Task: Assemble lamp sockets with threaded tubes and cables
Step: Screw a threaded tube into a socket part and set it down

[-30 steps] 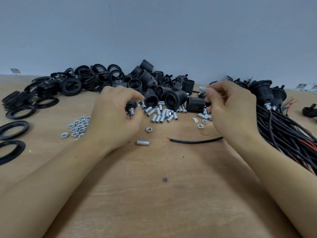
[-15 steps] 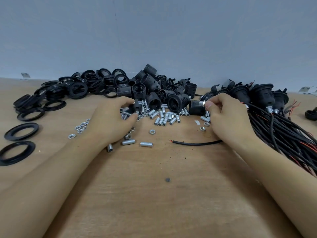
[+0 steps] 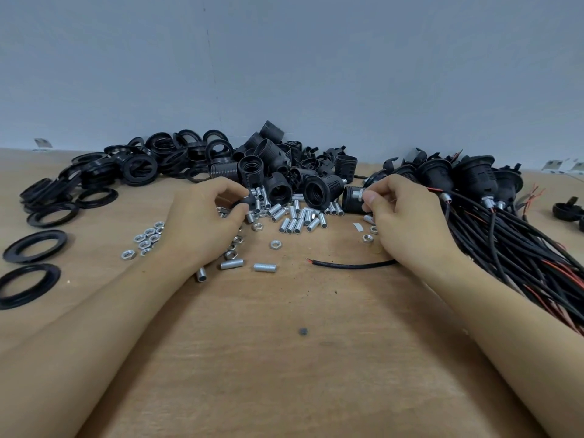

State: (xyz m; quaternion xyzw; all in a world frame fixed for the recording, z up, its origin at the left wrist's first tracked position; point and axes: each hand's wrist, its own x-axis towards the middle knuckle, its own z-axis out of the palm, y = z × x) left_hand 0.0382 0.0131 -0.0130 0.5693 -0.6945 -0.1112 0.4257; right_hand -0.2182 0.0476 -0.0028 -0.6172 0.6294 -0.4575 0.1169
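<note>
1. Hands meet the parts at mid-frame: the left hand (image 3: 205, 226) curls its fingers round a small black part (image 3: 245, 202) at the near edge of the socket pile; what that part is cannot be told.
2. The right hand (image 3: 407, 222) pinches a silver threaded tube (image 3: 360, 195) that sits at the end of a black lamp socket (image 3: 352, 200) lying on its side, right of centre.
3. Loose threaded tubes (image 3: 297, 219) lie scattered between the two hands, with three more lower down near the left wrist.
4. Hex nuts (image 3: 147, 240) cluster left of the left hand; a few others dot the wooden table (image 3: 284, 358) at centre.
5. One black cable (image 3: 350, 265) with bare red-tipped end runs from below the right hand toward centre.
6. Black rings (image 3: 132, 172) heap at upper left; sockets (image 3: 278, 172) pile at upper centre.
7. Finished sockets on a bundle of cables (image 3: 505, 241) fill the right side.
</note>
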